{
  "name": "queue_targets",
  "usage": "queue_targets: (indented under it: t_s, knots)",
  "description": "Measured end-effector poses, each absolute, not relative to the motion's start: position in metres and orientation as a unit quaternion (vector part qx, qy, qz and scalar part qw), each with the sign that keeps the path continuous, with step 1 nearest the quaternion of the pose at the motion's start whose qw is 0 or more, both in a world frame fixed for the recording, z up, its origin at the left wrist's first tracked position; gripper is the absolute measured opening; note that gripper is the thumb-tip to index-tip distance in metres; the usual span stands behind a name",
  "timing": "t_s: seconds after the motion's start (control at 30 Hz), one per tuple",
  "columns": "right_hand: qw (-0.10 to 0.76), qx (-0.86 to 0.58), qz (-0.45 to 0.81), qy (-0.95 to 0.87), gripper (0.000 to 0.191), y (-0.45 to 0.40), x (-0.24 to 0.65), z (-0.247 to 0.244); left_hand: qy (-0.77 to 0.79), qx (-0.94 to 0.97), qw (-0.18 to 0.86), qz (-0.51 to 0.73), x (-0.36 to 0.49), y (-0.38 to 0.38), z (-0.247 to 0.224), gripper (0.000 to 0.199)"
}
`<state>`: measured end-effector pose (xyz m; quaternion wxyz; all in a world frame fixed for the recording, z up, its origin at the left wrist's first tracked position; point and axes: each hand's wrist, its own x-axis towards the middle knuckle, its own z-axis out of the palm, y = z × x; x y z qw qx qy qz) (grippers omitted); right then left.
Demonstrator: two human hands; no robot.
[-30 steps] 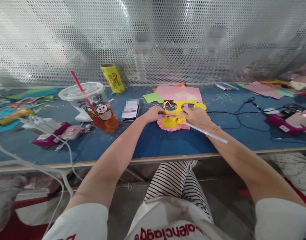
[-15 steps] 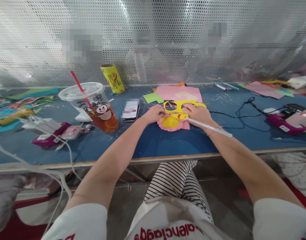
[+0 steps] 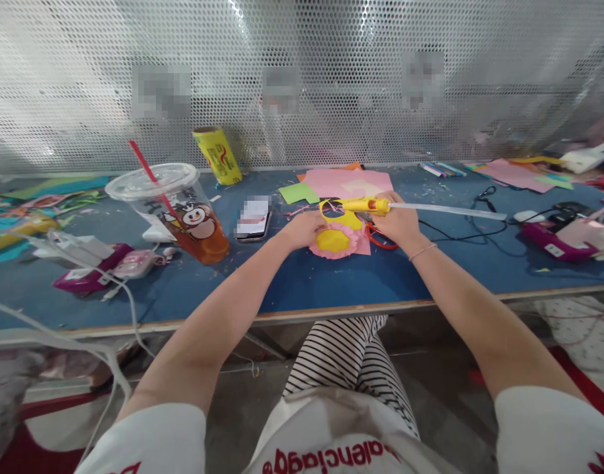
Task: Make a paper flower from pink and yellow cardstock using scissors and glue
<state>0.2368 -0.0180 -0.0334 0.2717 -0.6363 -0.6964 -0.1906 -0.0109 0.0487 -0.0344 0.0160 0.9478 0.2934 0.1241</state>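
My left hand (image 3: 309,230) is closed at the left edge of a round pink paper flower (image 3: 355,245) with frilled edges and a yellow centre. Its fingertips seem to pinch the rim, though they are partly hidden. In my right hand (image 3: 399,222) is a yellow hot glue gun (image 3: 365,205), its clear glue stick (image 3: 444,210) jutting out to the right. The gun lies roughly level above yellow paper with a round cut-out (image 3: 348,222). Red-handled scissors (image 3: 382,241) rest under and beside my right hand.
Pink paper (image 3: 348,179) and a green piece (image 3: 298,193) lie behind my hands. Leftward are a phone (image 3: 253,218), a drink cup with a straw (image 3: 195,227), a yellow roll (image 3: 217,156) and a purple power strip (image 3: 97,271). A black cable (image 3: 460,231) runs right.
My right hand has lifted and turned the glue gun, so the glue stick points level to the right instead of down toward me. The red scissor handles have come into sight. My left hand stays at the flower.
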Motion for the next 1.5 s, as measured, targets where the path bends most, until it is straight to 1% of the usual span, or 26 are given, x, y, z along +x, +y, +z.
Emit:
queue_targets:
  t_s: [0.2, 0.47, 0.6, 0.9, 1.03, 1.2, 1.5]
  knots:
    - [0.267, -0.632, -0.186, -0.703, 0.036, -0.018, 0.235, -0.032, 0.317, 0.941, 0.028, 0.119, -0.01, 0.054, -0.042, 0.031]
    - [0.278, -0.62, -0.187, -0.709, 0.033, -0.018, 0.234, -0.033, 0.314, 0.94, 0.047, 0.128, -0.009, 0.057, -0.045, 0.028]
    - [0.28, -0.619, -0.189, -0.709, 0.035, -0.019, 0.234, -0.034, 0.309, 0.941, 0.049, 0.126, -0.009, 0.058, -0.046, 0.03]
    - [0.315, -0.6, -0.205, -0.706, 0.039, -0.013, 0.238, -0.037, 0.294, 0.947, 0.05, 0.122, -0.015, 0.053, -0.034, 0.034]
    - [0.324, -0.595, -0.202, -0.707, 0.035, -0.013, 0.238, -0.036, 0.27, 0.958, 0.023, 0.096, -0.015, 0.054, -0.034, 0.033]
    - [0.316, -0.596, -0.201, -0.71, 0.037, -0.014, 0.237, -0.036, 0.253, 0.963, -0.016, 0.093, -0.013, 0.056, -0.039, 0.033]
    - [0.306, -0.613, -0.2, -0.7, 0.035, -0.015, 0.235, -0.035, 0.244, 0.965, -0.027, 0.093, -0.013, 0.061, -0.044, 0.034]
